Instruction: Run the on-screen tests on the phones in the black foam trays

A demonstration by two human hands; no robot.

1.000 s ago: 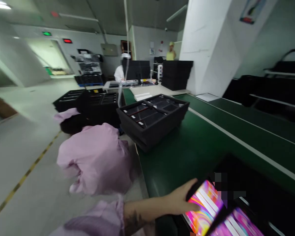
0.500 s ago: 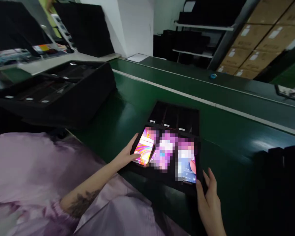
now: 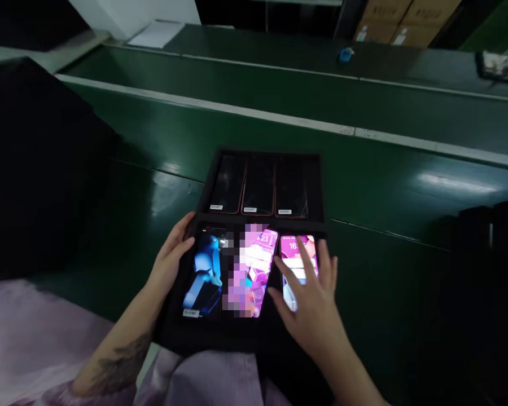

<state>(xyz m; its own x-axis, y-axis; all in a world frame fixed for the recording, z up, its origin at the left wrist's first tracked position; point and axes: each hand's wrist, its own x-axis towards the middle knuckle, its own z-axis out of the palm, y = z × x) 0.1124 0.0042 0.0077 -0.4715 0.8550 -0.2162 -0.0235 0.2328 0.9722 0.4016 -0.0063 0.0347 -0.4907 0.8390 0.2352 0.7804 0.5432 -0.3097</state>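
A black tray [image 3: 220,334] lies near the front edge of the green bench, split into a far row and a near row of smartphones. My left hand [image 3: 171,251] grips the tray's left side, thumb on top. Over the near right phone [image 3: 287,254], its screen lit, my right hand [image 3: 315,304] is spread with fingers apart; whether the fingertips touch the glass I cannot tell. The near middle phone [image 3: 260,270] glows pink and purple, partly pixelated. A blue picture lights the near left phone [image 3: 207,265]. Three dark phones [image 3: 257,183] with white labels fill the far row.
The green bench [image 3: 161,127] has a pale strip [image 3: 237,111] running across it. A large black box [image 3: 38,169] stands at left, and dark objects [image 3: 491,242] at right. Farther back are a small blue item [image 3: 346,54], white papers [image 3: 156,34] and cardboard boxes [image 3: 419,20].
My right hand has left the tray's right edge and moved over the right phone. The left phone's screen went from a colourful picture to blue. My view has tilted down over the tray.
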